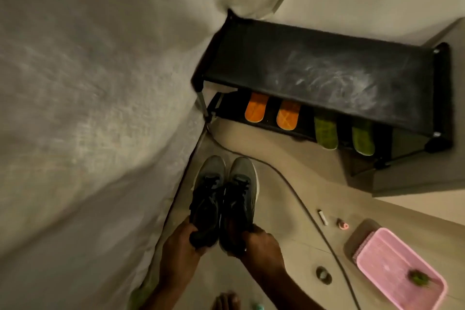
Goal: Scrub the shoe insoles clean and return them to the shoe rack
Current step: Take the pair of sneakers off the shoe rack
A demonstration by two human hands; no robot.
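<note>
Head view: insoles (pixel 256 108) shelved beyond shoe-gripping hand (pixel 181 241)

Grey sneakers (pixel 222 199) in both hands; orange insoles (pixel 256 107) and green insoles (pixel 325 133) on shoe rack (pixel 314 65).

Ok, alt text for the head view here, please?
A person's left hand and right hand each grip the heel of a dark grey lace-up sneaker above a beige floor. Ahead, a black two-tier shoe rack holds two orange insoles and two green insoles.
</note>
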